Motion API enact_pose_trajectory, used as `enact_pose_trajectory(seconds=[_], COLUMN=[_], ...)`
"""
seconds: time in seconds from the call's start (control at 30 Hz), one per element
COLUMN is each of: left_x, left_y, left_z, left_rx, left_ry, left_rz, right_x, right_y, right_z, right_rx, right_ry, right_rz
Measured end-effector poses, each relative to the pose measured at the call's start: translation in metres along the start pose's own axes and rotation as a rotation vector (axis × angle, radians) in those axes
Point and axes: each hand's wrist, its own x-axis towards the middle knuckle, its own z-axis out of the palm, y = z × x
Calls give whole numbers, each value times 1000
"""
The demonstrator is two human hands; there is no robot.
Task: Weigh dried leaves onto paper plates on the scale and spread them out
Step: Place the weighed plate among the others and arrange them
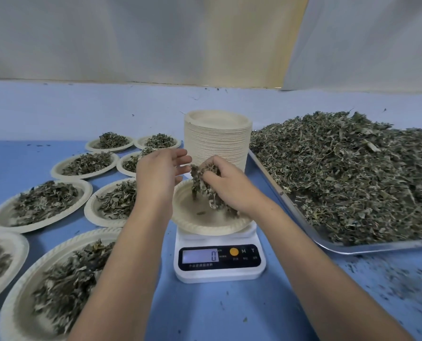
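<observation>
A white digital scale (219, 259) stands at the centre of the blue table and its display reads 0. A paper plate (205, 221) sits on it, holding only a few crumbs. My right hand (226, 184) grips a handful of dried leaves (203, 187) just above the plate, with the leaves hanging down onto it. My left hand (159, 172) hovers open beside the handful, fingers straight and pointing right, holding nothing.
A metal tray (352, 248) heaped with dried leaves (347, 173) fills the right side. A tall stack of paper plates (217, 136) stands behind the scale. Several filled plates (40, 205) lie on the left. Leaf crumbs dot the table at the lower right.
</observation>
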Motion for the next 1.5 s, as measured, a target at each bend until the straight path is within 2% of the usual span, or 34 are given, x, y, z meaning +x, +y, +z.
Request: enact_pose_trajectory(seconds=[0.2, 0.4, 0.93, 1.07, 1.23, 1.37, 1.5], left_x=[-1, -1, -5, -10, -17, -19, -23], left_y=[-3, -3, -5, -3, -4, -3, -5], left_z=[5, 4, 10, 20, 25, 31, 41], left_rx=[22, 27, 17, -109, -97, -170, -358], left_ry=[-11, -11, 17, 35, -7, -84, -167], left_rz=[3, 23, 22, -26, -63, -162, -307], right_x=[-2, 0, 9, 8, 6, 2, 0], right_y=[-3, -2, -12, -14, -17, -25, -32], right_z=[-2, -1, -7, -7, -6, -3, 7], right_rx=[-72, -73, 355, 388, 394, 440, 538], right_ry=[11, 99, 451, 462, 456, 406, 352], right_rz=[-60, -121, -107, -100, -85, -121, -124])
